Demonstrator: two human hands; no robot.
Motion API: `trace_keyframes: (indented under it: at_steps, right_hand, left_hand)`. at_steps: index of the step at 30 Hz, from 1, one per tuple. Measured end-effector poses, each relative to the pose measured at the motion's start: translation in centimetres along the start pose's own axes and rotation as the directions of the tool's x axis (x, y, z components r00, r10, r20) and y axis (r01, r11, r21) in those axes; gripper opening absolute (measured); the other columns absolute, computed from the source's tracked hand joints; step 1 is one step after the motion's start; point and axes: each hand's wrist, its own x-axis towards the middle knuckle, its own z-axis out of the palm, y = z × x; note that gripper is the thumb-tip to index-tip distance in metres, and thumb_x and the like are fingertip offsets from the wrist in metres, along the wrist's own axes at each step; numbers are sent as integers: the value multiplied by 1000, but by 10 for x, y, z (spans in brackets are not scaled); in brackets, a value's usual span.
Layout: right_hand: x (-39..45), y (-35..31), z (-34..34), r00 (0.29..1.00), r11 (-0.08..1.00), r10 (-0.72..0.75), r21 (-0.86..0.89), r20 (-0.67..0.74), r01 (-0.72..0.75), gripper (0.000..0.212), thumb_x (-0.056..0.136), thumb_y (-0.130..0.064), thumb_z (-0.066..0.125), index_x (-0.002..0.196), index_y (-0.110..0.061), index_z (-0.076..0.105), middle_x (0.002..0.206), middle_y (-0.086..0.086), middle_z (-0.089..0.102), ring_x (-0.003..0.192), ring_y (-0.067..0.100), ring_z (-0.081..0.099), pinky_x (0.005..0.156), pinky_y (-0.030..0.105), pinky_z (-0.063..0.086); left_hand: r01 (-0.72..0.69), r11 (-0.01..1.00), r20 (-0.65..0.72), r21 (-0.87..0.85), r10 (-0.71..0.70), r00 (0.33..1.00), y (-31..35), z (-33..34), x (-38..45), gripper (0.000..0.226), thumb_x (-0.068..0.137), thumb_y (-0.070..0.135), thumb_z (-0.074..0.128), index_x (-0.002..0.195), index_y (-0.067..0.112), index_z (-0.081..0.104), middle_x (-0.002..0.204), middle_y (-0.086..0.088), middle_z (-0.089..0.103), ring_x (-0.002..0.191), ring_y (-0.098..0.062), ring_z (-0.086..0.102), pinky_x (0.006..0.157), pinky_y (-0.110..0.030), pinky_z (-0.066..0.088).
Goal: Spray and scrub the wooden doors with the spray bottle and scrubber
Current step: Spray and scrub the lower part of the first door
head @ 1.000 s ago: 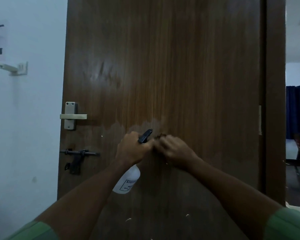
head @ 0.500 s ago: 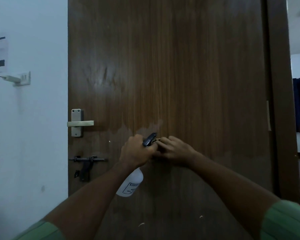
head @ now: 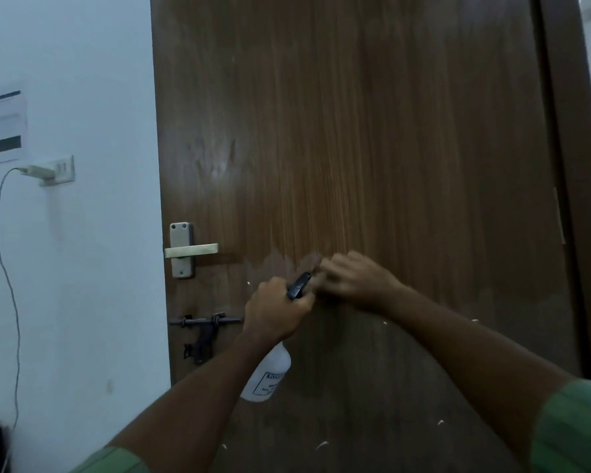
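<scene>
Scrubbing mid-door, much left.
Left hand (head: pixel 275 310) grips the spray bottle (head: pixel 267 377); right hand (head: pixel 354 279), blurred, curls against the wooden door (head: pixel 372 131), scrubber unseen; upper panel looks dry.

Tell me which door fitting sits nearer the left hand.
The dark metal sliding bolt, level with the left hand; the pale lever handle sits higher.
</scene>
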Motion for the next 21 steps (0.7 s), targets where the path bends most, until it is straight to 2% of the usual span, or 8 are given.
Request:
trace_keyframes:
  at_steps: [3, 5, 9, 11, 14, 17, 19, 21]
  right_hand:
    - [28, 15, -6, 754, 766, 642, 94, -136, -635, 55, 92, -11, 64, 146, -20, 55, 122, 13, 54, 96, 27, 52, 74, 39, 51]
    - [39, -10, 1, 638, 650, 760, 180, -127, -738, 52, 97, -10, 58, 148, -16, 53, 121, 14, 54, 95, 26, 52, 74, 38, 51]
    - [23, -48, 13, 995, 989, 89, 122, -42, -83, 53, 97, -14, 56, 149, -15, 47, 124, 10, 56, 98, 24, 55, 74, 35, 51]
    - [29, -17, 7, 978, 979, -205, 4, 44, 205, 52, 100, -16, 52, 151, -19, 44, 128, 9, 56, 102, 23, 55, 76, 36, 49]
    - [56, 16, 3, 963, 970, 243, 24, -115, -242, 47, 98, -16, 57, 145, -18, 54, 117, 11, 56, 94, 25, 53, 73, 39, 51]
    - [77, -11, 11, 661, 686, 727, 182, -186, -704, 46, 100, -12, 52, 146, -15, 55, 112, 12, 54, 91, 25, 51, 74, 42, 50]
    - [75, -48, 21, 784, 795, 604, 184, -145, -579, 45, 102, -17, 55, 146, -13, 54, 115, 11, 56, 92, 26, 53, 74, 41, 49]
    - [61, -71, 27, 988, 988, 121, 110, -98, -110, 40, 99, -18, 62, 138, -13, 57, 121, 11, 58, 97, 25, 57, 76, 40, 50]
  left_hand:
    - [14, 1000, -16, 15, -14, 1000, -6, -12, 6, 52, 79, 62, 55, 76, 11, 67, 70, -11, 74, 63, -31, 73, 60, -47, 60]
    - [10, 1000, -27, 24, -9, 1000, -15, -15, 7, 41, 89, 49, 63, 73, 11, 66, 70, -12, 74, 63, -31, 73, 59, -47, 59]
    - [8, 1000, -34, 3, -8, 999, -35, -15, 5, 40, 93, 45, 67, 72, 11, 67, 65, -13, 70, 51, -22, 60, 54, -37, 47]
    - [0, 1000, -27, 8, 1, 1000, -41, -15, 8, 39, 97, 43, 69, 71, 14, 67, 62, -10, 68, 50, -21, 59, 53, -36, 46]
    - [23, 999, -39, 38, -22, 999, -46, -21, 15, 36, 96, 40, 70, 68, 18, 63, 58, -2, 61, 48, -17, 53, 53, -33, 44]
    - [27, 999, -62, 18, -26, 998, -49, -26, 18, 36, 93, 41, 69, 69, 15, 64, 59, -4, 64, 48, -15, 53, 54, -33, 44]
    - [30, 1000, -72, 1, -30, 997, -53, -29, 15, 36, 94, 40, 69, 67, 18, 62, 57, 0, 60, 46, -13, 49, 52, -31, 41]
    - [24, 1000, -46, -14, -24, 999, -60, -33, 10, 35, 96, 41, 69, 69, 18, 64, 56, 2, 59, 45, -10, 48, 51, -30, 40]
